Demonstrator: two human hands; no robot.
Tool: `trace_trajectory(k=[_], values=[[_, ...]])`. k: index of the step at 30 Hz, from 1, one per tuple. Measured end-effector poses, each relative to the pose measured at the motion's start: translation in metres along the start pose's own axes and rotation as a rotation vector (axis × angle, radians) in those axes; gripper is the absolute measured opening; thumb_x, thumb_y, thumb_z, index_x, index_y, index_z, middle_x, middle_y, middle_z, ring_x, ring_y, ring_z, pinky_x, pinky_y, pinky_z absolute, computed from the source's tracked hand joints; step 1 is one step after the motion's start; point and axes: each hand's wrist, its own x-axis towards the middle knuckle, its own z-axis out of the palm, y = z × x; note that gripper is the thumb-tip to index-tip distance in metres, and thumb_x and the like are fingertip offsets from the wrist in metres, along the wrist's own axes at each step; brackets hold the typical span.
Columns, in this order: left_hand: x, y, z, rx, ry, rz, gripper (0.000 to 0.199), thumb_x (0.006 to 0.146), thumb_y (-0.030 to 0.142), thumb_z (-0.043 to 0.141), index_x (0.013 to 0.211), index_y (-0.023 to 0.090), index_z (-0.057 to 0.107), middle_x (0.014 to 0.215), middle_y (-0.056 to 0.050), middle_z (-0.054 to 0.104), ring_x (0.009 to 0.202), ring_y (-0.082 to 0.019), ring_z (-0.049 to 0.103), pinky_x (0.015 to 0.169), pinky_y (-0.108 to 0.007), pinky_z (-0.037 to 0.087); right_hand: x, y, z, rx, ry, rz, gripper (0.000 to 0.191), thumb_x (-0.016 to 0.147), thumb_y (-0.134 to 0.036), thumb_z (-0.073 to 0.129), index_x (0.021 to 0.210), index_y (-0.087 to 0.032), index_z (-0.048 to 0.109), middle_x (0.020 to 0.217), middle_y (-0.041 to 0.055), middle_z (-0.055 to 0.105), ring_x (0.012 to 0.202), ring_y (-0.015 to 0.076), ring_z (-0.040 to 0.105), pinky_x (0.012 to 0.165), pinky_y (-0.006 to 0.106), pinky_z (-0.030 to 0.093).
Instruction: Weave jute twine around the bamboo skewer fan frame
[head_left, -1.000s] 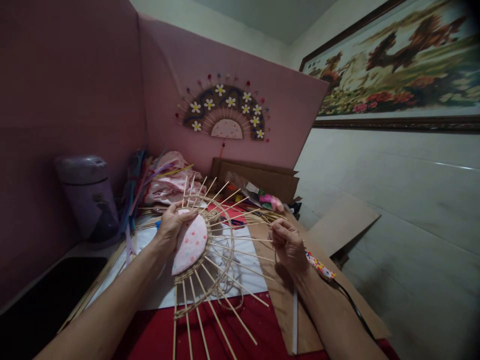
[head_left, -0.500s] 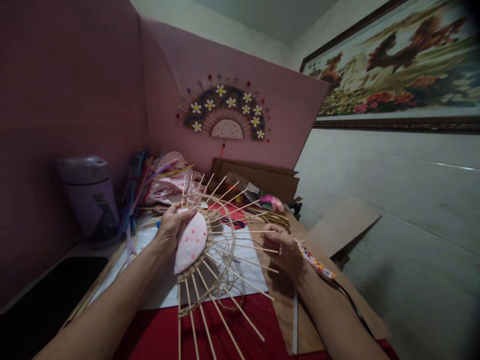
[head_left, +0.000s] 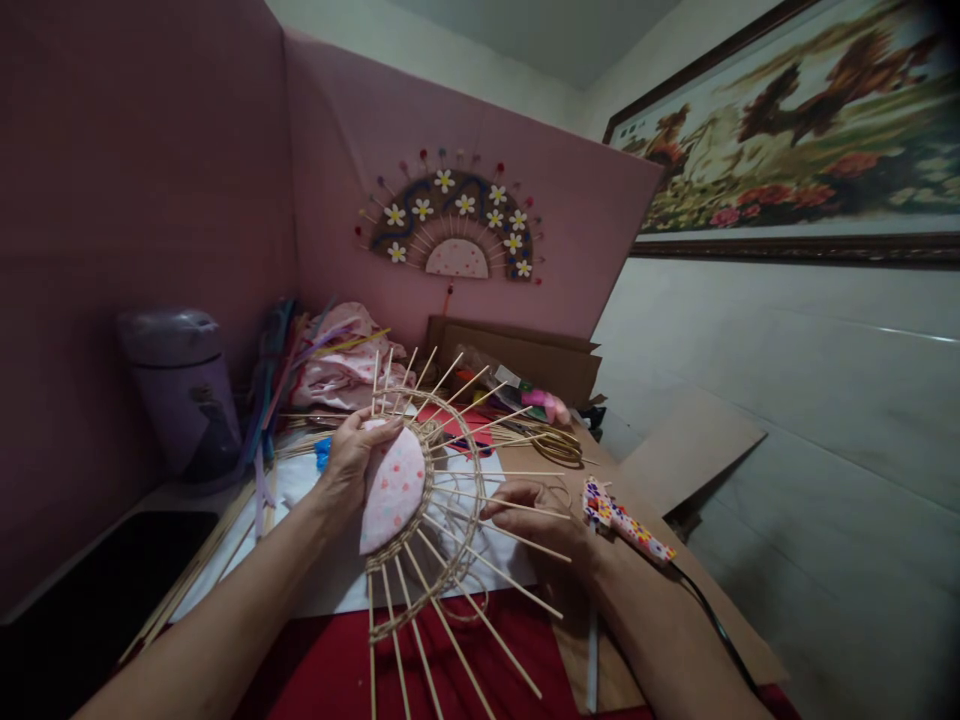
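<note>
A half-round fan frame (head_left: 484, 475) of thin wooden sticks spreads out in front of me, with twine woven across the sticks in an inner band and an outer arc. At its centre is a pink semicircle of spotted cloth (head_left: 397, 480). My left hand (head_left: 354, 455) is closed on the upper end of this centre, thumb on the cloth. My right hand (head_left: 536, 520) is closed in a pinch at the outer arc, among the right-hand sticks, on the twine; its fingertips are partly hidden. Loose twine (head_left: 469, 600) loops below the frame.
A flowered glue gun (head_left: 630, 525) with a black cord lies right of my right hand. Scissors (head_left: 559, 445) with gold handles sit behind it. A lilac tumbler (head_left: 184, 400) stands left. A finished flowered fan (head_left: 457, 225) hangs on the pink panel. White paper (head_left: 315, 580) lies beneath.
My right hand has moved left and slightly down, from the stick ends to the outer twine arc. The fan frame has shifted a little right with my left hand still holding it.
</note>
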Motion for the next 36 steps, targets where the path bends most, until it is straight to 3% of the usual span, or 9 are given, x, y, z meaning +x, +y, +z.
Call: trace_trajectory(k=[6,16,24,31,36], values=[[-0.002,-0.005,0.002,-0.024,-0.009,0.0,0.049,0.046,0.014,0.079,0.09,0.014,0.057,0.067,0.001,0.064,0.052,-0.01,0.057,0.048,-0.02,0.045,0.001,0.003,0.004,0.012,0.006,0.04,0.02,0.057,-0.037,0.075,0.069,-0.02,0.071,0.066,0.0023,0.063,0.062,0.015,0.053,0.062,0.03,0.042],[-0.003,-0.009,0.001,-0.016,-0.011,0.027,0.042,0.049,0.019,0.079,0.085,0.013,0.058,0.063,0.003,0.061,0.05,-0.008,0.053,0.046,-0.018,0.041,0.001,0.002,0.001,-0.153,0.021,0.015,0.022,0.063,-0.036,0.069,0.075,-0.017,0.07,0.079,0.0059,0.067,0.081,0.0207,0.061,0.081,0.034,0.046],[-0.005,-0.009,0.001,-0.022,-0.017,0.018,0.036,0.049,0.021,0.079,0.077,0.013,0.057,0.06,0.004,0.058,0.049,-0.007,0.051,0.046,-0.019,0.04,0.002,0.003,0.003,-0.186,0.067,0.002,0.017,0.063,-0.038,0.07,0.07,-0.022,0.069,0.079,0.0048,0.066,0.081,0.0212,0.062,0.079,0.033,0.048],[-0.004,-0.01,0.001,-0.035,-0.008,-0.004,0.032,0.049,0.019,0.078,0.071,0.014,0.056,0.058,0.004,0.057,0.049,-0.008,0.051,0.045,-0.02,0.04,-0.003,-0.012,0.008,-0.229,0.105,0.012,0.028,0.06,-0.05,0.069,0.066,-0.022,0.069,0.078,0.0046,0.067,0.076,0.02,0.061,0.077,0.034,0.049],[-0.004,-0.011,0.0,-0.069,0.004,-0.033,0.029,0.049,0.017,0.077,0.07,0.014,0.058,0.057,0.004,0.059,0.049,-0.009,0.052,0.046,-0.02,0.041,-0.004,-0.015,0.01,-0.277,0.129,0.026,0.026,0.062,-0.046,0.069,0.071,-0.021,0.07,0.08,0.0044,0.067,0.08,0.0201,0.061,0.078,0.033,0.05]])
